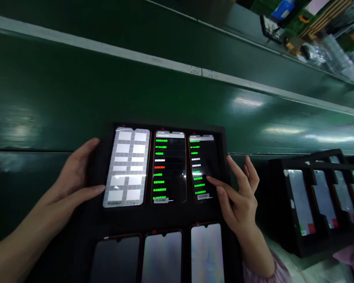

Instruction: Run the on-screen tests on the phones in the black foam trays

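A black foam tray [165, 216] in front of me holds two rows of smartphones. My left hand [72, 177] grips the tray's left side, its thumb by the edge of a phone [126, 169] that shows a white and grey grid. Green, white and red lines of text fill the dark screen of the middle phone [170, 167]. On the right phone [202, 165], which lists green and white text, rests the index fingertip of my right hand [238, 196]. The other fingers of that hand are apart, beside the tray's right edge. Several phones [163, 251] in the near row show grey or pale screens.
To the right stands another black tray [292, 204] with several phones in slots. The green work surface [120, 86] has a pale metal strip [153, 59] running across it. Plastic-wrapped items [336, 55] and a blue object [283, 8] lie at the far right. A pink sleeve [352, 255] shows lower right.
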The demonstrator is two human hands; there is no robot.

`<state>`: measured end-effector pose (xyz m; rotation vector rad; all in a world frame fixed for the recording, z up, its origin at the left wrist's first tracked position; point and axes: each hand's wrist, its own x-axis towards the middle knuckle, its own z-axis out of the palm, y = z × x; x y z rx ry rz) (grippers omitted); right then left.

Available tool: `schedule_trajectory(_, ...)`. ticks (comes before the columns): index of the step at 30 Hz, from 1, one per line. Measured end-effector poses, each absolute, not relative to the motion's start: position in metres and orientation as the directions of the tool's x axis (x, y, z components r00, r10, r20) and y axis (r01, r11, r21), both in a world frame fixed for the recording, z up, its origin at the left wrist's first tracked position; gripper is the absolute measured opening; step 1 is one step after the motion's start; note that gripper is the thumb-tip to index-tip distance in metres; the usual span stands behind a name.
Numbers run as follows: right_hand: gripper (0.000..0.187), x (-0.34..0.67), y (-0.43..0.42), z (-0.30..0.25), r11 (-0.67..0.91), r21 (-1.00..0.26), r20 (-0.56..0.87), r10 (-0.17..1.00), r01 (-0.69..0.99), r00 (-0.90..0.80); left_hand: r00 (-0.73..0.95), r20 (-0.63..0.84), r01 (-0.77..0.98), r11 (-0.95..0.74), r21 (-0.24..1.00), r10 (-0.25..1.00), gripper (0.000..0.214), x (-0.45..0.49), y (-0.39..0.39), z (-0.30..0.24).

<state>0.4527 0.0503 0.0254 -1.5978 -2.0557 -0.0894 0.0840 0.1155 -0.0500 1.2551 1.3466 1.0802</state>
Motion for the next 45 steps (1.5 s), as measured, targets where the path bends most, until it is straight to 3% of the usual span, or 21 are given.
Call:
schedule_trajectory(9, 0.033, 0.447, 0.051, 0.038, 0.318, -0.232, 0.398, 0.893, 0.919, -0.208, -0.063, -0.236, -0.016, 0.236, 0.972, 0.97, 0.077, 0.107, 0.115, -0.024)
schedule_trajectory(13, 0.033, 0.428, 0.056, 0.048, 0.416, -0.207, 0.336, 0.88, 0.886, -0.335, -0.164, -0.226, -0.143, 0.203, 0.969, 0.96, 0.063, 0.124, 0.12, -0.011)
schedule_trajectory(18, 0.031, 0.407, 0.067, 0.051, 0.501, -0.175, 0.259, 0.854, 0.848, -0.451, -0.152, -0.196, -0.204, 0.163, 0.965, 0.969, 0.056, 0.125, 0.124, -0.012)
schedule_trajectory(29, 0.03, 0.403, 0.072, 0.052, 0.515, -0.15, 0.235, 0.847, 0.844, -0.476, -0.139, -0.202, -0.332, 0.147, 0.932, 0.969, 0.045, 0.128, 0.125, -0.012)
schedule_trajectory(35, 0.032, 0.382, 0.105, 0.068, 0.549, -0.165, 0.319, 0.816, 0.82, -0.482, -0.202, -0.168, -0.349, 0.089, 0.933, 0.965, 0.039, 0.136, 0.142, -0.016)
schedule_trajectory(45, 0.041, 0.343, 0.169, 0.044, 0.51, -0.07, 0.21, 0.848, 0.858, -0.487, -0.098, -0.29, -0.596, 0.177, 0.783, 0.952, 0.037, 0.131, 0.151, -0.019)
